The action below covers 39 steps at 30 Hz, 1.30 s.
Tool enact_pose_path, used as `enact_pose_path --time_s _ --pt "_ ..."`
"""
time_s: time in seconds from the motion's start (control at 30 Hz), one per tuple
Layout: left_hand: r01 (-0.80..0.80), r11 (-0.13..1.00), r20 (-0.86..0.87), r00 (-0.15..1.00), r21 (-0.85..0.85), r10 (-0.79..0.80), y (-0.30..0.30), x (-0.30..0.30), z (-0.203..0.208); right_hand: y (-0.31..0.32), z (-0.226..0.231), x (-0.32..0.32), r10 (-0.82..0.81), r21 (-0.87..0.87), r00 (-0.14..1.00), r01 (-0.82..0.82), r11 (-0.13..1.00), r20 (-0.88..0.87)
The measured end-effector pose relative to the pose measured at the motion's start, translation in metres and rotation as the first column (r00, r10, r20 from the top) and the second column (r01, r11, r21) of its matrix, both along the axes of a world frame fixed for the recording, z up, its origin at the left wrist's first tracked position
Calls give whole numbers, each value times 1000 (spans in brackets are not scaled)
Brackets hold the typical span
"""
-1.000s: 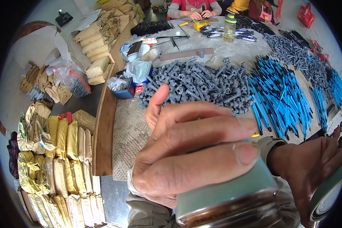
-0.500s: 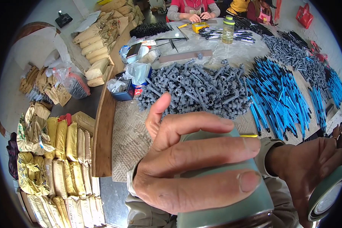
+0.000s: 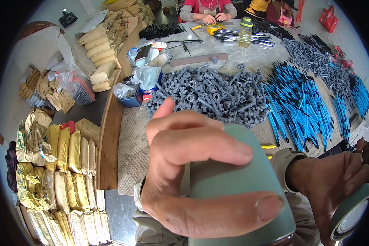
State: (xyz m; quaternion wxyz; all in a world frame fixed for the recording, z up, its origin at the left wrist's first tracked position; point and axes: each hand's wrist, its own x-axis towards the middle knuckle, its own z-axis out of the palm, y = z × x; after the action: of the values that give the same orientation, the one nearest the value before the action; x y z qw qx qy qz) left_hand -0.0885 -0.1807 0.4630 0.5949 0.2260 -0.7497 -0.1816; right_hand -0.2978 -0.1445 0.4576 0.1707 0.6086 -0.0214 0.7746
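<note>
- Two bare hands are yours, each holding one thing.
- Your left hand (image 3: 164,178), at 6 o'clock, spreads thumb and fingers wide around one green container (image 3: 238,180) at 5 o'clock, gripping it.
- Your right hand (image 3: 322,180), at 4 o'clock, has half-curled fingers on one round lid (image 3: 351,213), also at 4; you cannot tell its fingertips' exact placing.
- One heap of grey parts (image 3: 209,92) lies at 1 o'clock.
- One clear bottle (image 3: 245,35) stands at 1, farther off.
</note>
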Motion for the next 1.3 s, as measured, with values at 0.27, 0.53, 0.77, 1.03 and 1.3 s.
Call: enact_pose_path --time_s 0.27,0.53,0.77,1.03,1.3 --pt "-31 999 130 991 -21 33 -1 8 3 4 -2 -2 -16 52 998 19 998 -60" --pt "-31 1000 236 971 2 29 -14 32 18 13 -5 -7 -163 146 982 176 974 -96" --pt "-34 999 326 945 24 24 -12 17 21 -7 9 -14 234 -39 948 -248 968 -214" --pt "-44 997 430 903 65 12 -21 31 34 -2 1 5 149 3 983 -149 989 -107" --pt "-15 993 536 842 119 -52 -11 19 34 1 -2 -1 13 69 998 -10 998 -56"
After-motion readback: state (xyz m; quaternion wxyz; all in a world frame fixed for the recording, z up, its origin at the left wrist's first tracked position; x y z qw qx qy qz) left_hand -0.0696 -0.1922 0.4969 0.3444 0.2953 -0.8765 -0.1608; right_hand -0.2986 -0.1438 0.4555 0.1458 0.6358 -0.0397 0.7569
